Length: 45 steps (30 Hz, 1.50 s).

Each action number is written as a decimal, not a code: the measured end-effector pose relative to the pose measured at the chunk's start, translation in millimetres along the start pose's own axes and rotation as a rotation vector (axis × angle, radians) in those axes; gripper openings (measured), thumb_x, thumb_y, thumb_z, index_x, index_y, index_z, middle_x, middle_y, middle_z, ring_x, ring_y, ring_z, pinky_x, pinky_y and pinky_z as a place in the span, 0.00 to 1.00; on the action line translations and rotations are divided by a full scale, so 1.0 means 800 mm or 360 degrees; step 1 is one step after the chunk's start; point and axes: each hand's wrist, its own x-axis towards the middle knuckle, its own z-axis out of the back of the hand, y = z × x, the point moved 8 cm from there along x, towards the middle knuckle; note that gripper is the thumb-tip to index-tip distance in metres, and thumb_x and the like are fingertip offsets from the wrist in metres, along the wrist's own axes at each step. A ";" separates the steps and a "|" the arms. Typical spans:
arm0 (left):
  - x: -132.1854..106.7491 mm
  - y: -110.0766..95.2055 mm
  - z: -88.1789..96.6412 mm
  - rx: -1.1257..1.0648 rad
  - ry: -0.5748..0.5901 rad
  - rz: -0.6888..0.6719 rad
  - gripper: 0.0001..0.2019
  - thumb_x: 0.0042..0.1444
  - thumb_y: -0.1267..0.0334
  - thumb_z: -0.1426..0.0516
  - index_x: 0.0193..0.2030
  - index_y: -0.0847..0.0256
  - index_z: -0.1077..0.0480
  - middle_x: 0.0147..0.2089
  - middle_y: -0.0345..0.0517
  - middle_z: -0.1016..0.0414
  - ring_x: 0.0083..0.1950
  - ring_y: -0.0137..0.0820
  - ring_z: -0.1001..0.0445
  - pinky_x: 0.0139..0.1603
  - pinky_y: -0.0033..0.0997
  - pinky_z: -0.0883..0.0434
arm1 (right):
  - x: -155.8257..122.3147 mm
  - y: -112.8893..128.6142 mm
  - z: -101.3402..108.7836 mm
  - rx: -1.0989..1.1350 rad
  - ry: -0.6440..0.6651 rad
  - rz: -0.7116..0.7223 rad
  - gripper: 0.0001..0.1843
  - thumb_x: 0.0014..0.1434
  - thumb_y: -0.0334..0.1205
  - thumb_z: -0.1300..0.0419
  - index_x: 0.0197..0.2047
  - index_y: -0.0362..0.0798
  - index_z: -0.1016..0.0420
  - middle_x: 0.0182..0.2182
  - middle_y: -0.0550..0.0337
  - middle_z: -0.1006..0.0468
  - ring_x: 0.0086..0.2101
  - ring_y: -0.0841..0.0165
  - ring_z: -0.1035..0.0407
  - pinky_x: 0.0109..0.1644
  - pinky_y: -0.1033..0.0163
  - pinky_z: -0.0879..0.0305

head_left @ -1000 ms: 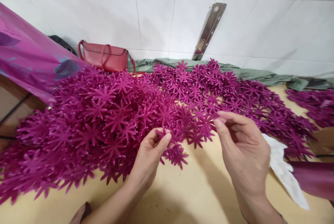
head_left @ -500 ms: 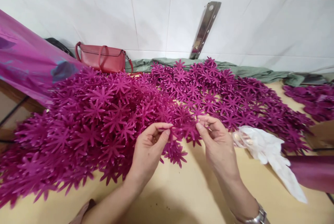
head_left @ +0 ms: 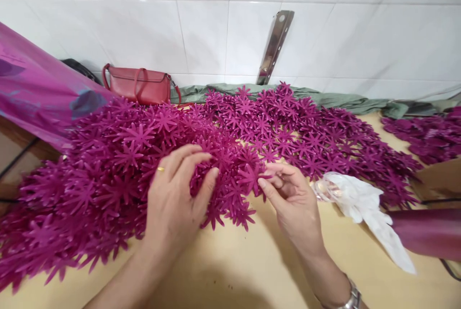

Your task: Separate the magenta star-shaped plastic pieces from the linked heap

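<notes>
A big heap of magenta star-shaped flower pieces covers the left and middle of the pale wooden table. My left hand, with a gold ring on one finger, lies on the heap's near edge, its fingers curled down over the pieces. Just to its right, my right hand pinches one magenta flower piece between thumb and fingers at the heap's edge. A metal watch sits on the right wrist.
A red handbag stands against the white tiled wall. A purple plastic sheet hangs at the left. Crumpled white plastic and a dark red roll lie at the right. Green cloth runs along the wall; a metal bracket leans there.
My left hand let go of its pinch and moved up and left onto the heap, palm down. My right hand moved left and down to the heap's edge and pinched a flower piece.
</notes>
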 end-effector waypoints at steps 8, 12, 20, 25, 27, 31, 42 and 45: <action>-0.050 0.023 -0.132 -0.1949 0.0463 0.1132 0.12 0.57 0.55 0.31 0.39 0.61 0.24 0.40 0.43 0.20 0.40 0.29 0.24 0.46 0.28 0.28 | -0.031 0.015 -0.018 -0.0348 0.0110 0.0234 0.17 0.64 0.35 0.33 0.54 0.59 0.24 0.46 0.60 0.22 0.43 0.68 0.23 0.51 0.61 0.24; -0.071 0.035 -0.143 -0.1958 0.0387 0.1193 0.13 0.58 0.54 0.32 0.41 0.60 0.25 0.29 0.35 0.26 0.30 0.24 0.31 0.36 0.23 0.33 | -0.024 0.025 0.021 -0.0689 -0.0026 0.0378 0.10 0.66 0.37 0.36 0.51 0.55 0.22 0.44 0.57 0.22 0.44 0.64 0.24 0.52 0.56 0.25; -0.104 0.034 -0.167 -0.1867 0.0558 0.1227 0.16 0.48 0.54 0.27 0.33 0.63 0.23 0.27 0.37 0.26 0.29 0.24 0.32 0.32 0.23 0.34 | 0.014 0.003 0.071 -0.1226 0.0125 0.0233 0.06 0.66 0.40 0.39 0.45 0.52 0.22 0.40 0.56 0.18 0.40 0.62 0.24 0.47 0.55 0.28; -0.086 0.031 -0.145 -0.1811 0.0484 0.1143 0.17 0.55 0.49 0.31 0.34 0.61 0.26 0.26 0.34 0.31 0.28 0.23 0.36 0.30 0.22 0.38 | 0.012 -0.022 0.034 -0.1416 0.0503 0.0072 0.06 0.65 0.35 0.41 0.44 0.51 0.23 0.34 0.58 0.20 0.33 0.63 0.26 0.40 0.57 0.31; -0.075 0.025 -0.133 -0.1756 0.0510 0.1073 0.17 0.58 0.48 0.33 0.34 0.61 0.28 0.25 0.34 0.33 0.27 0.23 0.39 0.29 0.22 0.39 | 0.013 -0.020 0.008 -0.1440 0.0621 0.0115 0.08 0.65 0.34 0.41 0.45 0.51 0.22 0.34 0.58 0.20 0.32 0.63 0.26 0.39 0.58 0.32; -0.057 0.027 -0.103 -0.1527 0.0452 0.0965 0.17 0.62 0.47 0.37 0.35 0.59 0.30 0.25 0.33 0.38 0.26 0.23 0.43 0.28 0.23 0.41 | 0.024 -0.006 -0.032 -0.1412 0.0744 0.0272 0.22 0.67 0.35 0.42 0.63 0.52 0.29 0.40 0.54 0.18 0.37 0.61 0.24 0.42 0.56 0.30; -0.036 0.046 -0.065 -0.1486 0.0077 0.0907 0.12 0.63 0.51 0.36 0.39 0.57 0.29 0.30 0.35 0.33 0.29 0.24 0.37 0.31 0.21 0.37 | 0.028 0.016 -0.031 -0.1104 0.0724 0.0178 0.23 0.68 0.41 0.42 0.65 0.53 0.29 0.40 0.56 0.17 0.37 0.63 0.22 0.40 0.58 0.26; -0.053 0.011 -0.097 -0.1667 0.0401 0.0870 0.11 0.62 0.53 0.35 0.39 0.58 0.28 0.34 0.38 0.29 0.32 0.26 0.30 0.32 0.23 0.33 | 0.036 0.011 -0.025 -0.1321 0.0680 0.0289 0.19 0.66 0.37 0.41 0.59 0.51 0.24 0.43 0.53 0.17 0.40 0.60 0.22 0.44 0.54 0.26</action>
